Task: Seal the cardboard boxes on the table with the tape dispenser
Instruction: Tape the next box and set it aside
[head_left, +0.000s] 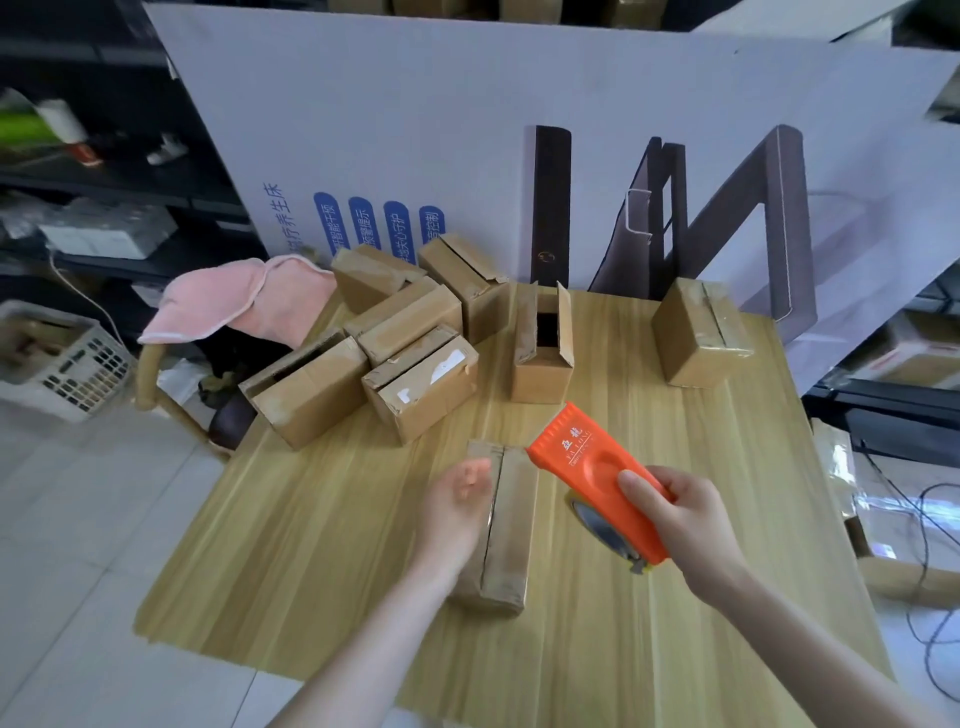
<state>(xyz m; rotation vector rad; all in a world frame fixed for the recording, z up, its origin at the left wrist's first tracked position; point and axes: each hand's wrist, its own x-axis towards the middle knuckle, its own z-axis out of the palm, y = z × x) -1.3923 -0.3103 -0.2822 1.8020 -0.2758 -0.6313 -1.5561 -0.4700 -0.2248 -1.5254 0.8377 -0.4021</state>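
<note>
Left hand (460, 501): fingers loose and spread, palm facing right, at the left edge of the box's top; it is blurred, so I cannot tell if it touches.
Right hand (685, 525): curled round the dispenser's near end, thumb on top.
Dispenser (597, 467): orange plastic with white lettering, a tape roll under it, toothed far edge; held tilted above the table, just right of the box, far end by the box's far right corner.
Box (511, 530): brown cardboard, lying lengthwise near to far between the hands, flaps down, a dark seam along the top.
Table (311, 545): light wood grain.
Open box (543, 348): upright beyond the dispenser, flaps standing.
Pile (410, 338): several brown boxes heaped far left, some with gaping flaps.
Lone box (698, 335): far right, well apart from the others.
Pink cloth (234, 301): draped over a chair at the far left corner.
Board (467, 130): large printed white sheet leaning behind the table.
</note>
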